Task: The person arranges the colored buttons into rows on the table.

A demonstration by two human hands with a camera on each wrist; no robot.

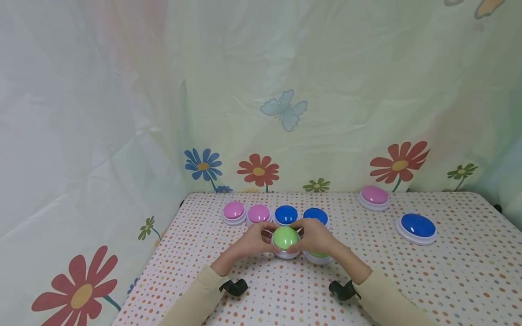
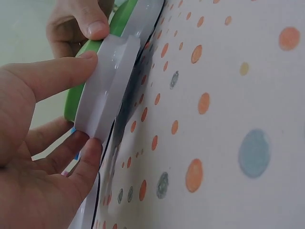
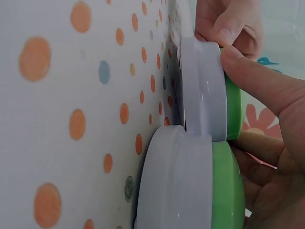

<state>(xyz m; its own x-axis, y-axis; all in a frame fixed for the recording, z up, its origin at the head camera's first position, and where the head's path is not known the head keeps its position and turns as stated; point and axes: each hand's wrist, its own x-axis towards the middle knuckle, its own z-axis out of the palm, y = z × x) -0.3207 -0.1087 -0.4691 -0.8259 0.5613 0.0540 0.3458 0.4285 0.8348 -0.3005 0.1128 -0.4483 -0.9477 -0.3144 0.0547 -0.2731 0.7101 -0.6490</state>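
Note:
A green push button (image 1: pixel 285 237) with a white base sits between both hands, close over the tabletop. My left hand (image 1: pixel 256 239) holds its left side; in the left wrist view the thumb presses the near rim and the fingers spread along the white base (image 2: pixel 102 90). My right hand (image 1: pixel 316 236) grips the opposite side, its thumb (image 3: pixel 238 55) on the near rim and fingers behind the green dome. Right beside it stands a second green button (image 3: pixel 228 191), partly hidden under the right hand in the head view.
Behind the hands stand two pink buttons (image 1: pixel 234 211) and two blue buttons (image 1: pixel 286 214) in a row. Farther right are another pink button (image 1: pixel 375 195) and a larger-looking blue button (image 1: pixel 418 225). A flowered curtain (image 1: pixel 346 90) borders the dotted table (image 1: pixel 285 299) at the back and left.

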